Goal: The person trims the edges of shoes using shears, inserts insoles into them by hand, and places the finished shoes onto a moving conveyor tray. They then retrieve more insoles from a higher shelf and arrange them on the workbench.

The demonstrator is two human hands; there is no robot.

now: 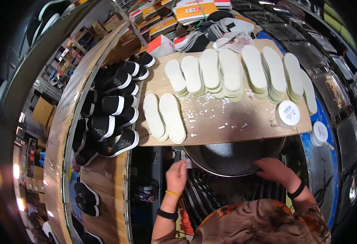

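A dark, wide metal basin [215, 173] rests at my lap, its far part hidden under the worktable edge. My right hand [275, 170] is at the basin's right rim, fingers curled over it. Just left of the basin, my left hand [176, 175] is raised with its fingers pressed together. A small white patch shows beside its fingertips, but whether they hold it is unclear. Beyond the hands, two white insole stacks [173, 118] lie at the table's near left. Several more insole stacks [229, 69] form a row farther back.
Black slip-on shoes with white soles [113, 103] crowd the left of the wooden worktable [223, 136]. A round white-lidded tub [288, 114] stands at its right corner, another tub [319, 133] on the blue surface beyond. Cartons [194, 11] pile up at the back.
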